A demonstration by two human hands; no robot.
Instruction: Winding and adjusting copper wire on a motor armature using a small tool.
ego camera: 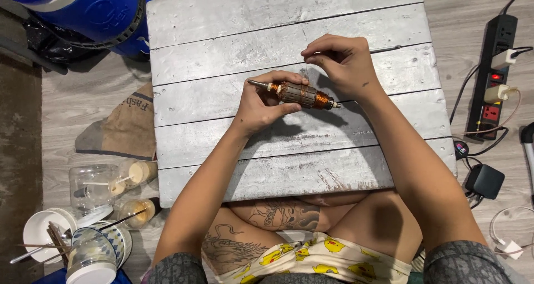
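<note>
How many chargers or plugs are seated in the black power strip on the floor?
2. On the power strip, a white adapter sits near the top, and a cream one lower down. Others may be hidden at the strip's far end.

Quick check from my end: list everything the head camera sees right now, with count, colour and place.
motor armature: one, copper-brown, over the table, gripped by the left hand
table: one, grey planks, centre
water cooler: one, blue, top left
sack: one, brown, floor left
jars and cups: several, clear and white, bottom left
power strip: one, black, right
adapter: one, black, right floor
left hand: holds armature
right hand: pinching above armature
</note>
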